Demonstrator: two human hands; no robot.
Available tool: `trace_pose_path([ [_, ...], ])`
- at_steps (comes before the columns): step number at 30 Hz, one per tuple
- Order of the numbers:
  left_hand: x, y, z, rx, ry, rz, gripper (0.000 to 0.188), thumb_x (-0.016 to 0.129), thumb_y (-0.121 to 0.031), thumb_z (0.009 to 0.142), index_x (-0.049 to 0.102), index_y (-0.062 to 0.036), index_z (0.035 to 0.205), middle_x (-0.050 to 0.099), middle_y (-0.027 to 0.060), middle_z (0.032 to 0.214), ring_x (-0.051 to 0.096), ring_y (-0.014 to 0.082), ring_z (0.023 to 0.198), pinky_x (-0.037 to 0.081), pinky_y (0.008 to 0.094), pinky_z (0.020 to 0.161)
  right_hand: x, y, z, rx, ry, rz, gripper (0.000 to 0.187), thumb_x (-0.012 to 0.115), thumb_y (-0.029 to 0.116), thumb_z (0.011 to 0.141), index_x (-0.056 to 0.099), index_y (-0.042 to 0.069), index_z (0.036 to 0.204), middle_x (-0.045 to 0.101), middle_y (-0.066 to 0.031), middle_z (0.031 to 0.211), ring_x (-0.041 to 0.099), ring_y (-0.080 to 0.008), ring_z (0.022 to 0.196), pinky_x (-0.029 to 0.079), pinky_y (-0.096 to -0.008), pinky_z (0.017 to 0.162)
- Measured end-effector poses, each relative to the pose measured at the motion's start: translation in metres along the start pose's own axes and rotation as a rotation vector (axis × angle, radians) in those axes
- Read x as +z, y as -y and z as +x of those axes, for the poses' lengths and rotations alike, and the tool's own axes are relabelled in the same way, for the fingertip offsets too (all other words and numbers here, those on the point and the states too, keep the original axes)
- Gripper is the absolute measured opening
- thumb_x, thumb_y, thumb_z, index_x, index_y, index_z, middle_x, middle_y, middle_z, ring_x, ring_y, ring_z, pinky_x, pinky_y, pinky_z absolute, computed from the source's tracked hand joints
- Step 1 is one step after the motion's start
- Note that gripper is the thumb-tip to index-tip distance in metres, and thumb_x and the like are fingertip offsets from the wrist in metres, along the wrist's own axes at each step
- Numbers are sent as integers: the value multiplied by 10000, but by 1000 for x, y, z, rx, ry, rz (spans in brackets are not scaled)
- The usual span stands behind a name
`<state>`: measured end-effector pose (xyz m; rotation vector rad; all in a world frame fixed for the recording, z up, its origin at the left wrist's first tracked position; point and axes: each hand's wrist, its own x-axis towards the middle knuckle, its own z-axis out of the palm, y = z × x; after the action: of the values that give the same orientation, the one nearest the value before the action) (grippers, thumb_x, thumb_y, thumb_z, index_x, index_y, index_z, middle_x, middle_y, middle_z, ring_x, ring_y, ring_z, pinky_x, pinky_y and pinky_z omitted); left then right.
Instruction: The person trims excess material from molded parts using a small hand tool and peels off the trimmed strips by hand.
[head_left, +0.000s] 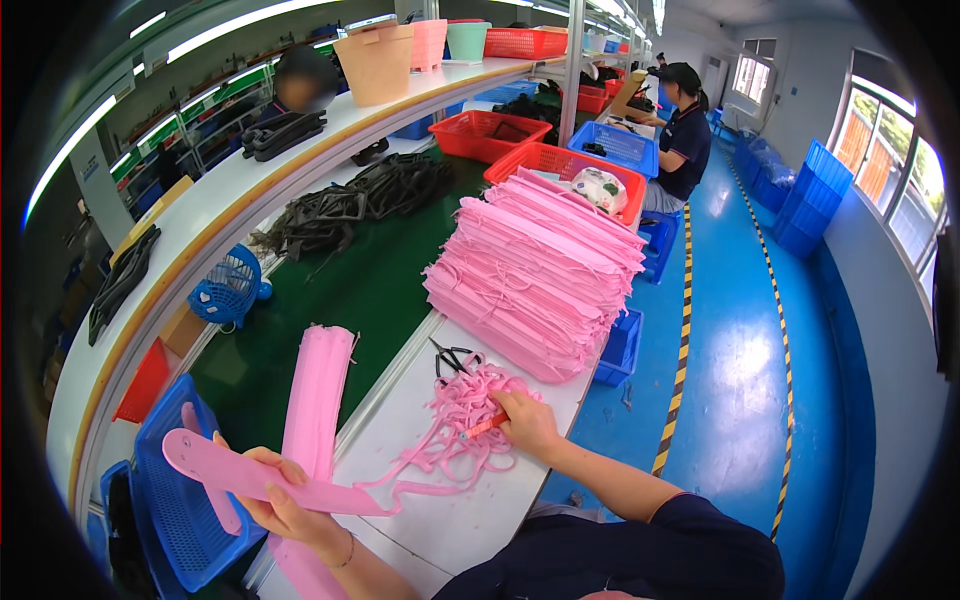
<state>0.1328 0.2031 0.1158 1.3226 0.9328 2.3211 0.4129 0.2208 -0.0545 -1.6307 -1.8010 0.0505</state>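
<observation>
My left hand (pixel 278 492) is closed around a flat pink strip (pixel 225 468) with a rounded end, held over the left side of the table. A thin pink tail runs from the strip toward a tangle of narrow pink trimmings (pixel 470 405). My right hand (pixel 528 424) grips a slim red tool (pixel 486 427) at the edge of that tangle; I cannot make out its tip clearly. Black-handled snips or pliers (pixel 450 360) lie just behind the trimmings. A long folded bundle of pink strips (pixel 318 400) lies beside my left hand, partly passing beneath it.
A tall stack of pink strips (pixel 535 270) stands at the table's far right. A blue basket (pixel 185 535) holding pink pieces sits at the lower left. Black parts (pixel 345 205) lie on the green belt, near a blue fan (pixel 228 288). A co-worker (pixel 685 135) sits farther along.
</observation>
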Motion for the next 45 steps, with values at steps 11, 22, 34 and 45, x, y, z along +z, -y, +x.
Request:
trace_pose_path([
  [11, -2, 1, 0, 12, 25, 0, 595, 481, -215, 904, 267, -29, 1427, 520, 54, 804, 401, 38, 532, 316, 152, 465, -3, 2, 0, 16, 25, 8, 402, 634, 121, 713, 584, 110, 1111, 612, -86, 864, 620, -299, 738, 504, -407, 582],
  [22, -1, -1, 2, -16, -27, 3, 679, 562, -273, 853, 278, -2, 1407, 503, 43, 781, 386, 48, 513, 308, 165, 463, -5, 2, 2, 4, 5, 26, 389, 648, 125, 713, 594, 99, 1097, 614, -84, 840, 617, -297, 722, 497, -401, 570],
  [34, -5, -5, 1, -14, -28, -2, 676, 569, -275, 860, 282, 3, 1406, 510, 48, 804, 400, 53, 531, 306, 170, 466, -3, 3, 2, -6, -12, 48, 402, 644, 102, 700, 597, 121, 1098, 609, -77, 835, 617, -296, 720, 498, -395, 582],
  [45, -7, -4, 1, 27, 9, -51, 691, 602, -249, 842, 289, 25, 1394, 519, 65, 841, 423, 61, 540, 333, 176, 477, -2, -1, 2, -25, -24, 39, 397, 639, 75, 676, 611, 95, 1072, 614, -84, 823, 617, -283, 703, 497, -381, 574],
])
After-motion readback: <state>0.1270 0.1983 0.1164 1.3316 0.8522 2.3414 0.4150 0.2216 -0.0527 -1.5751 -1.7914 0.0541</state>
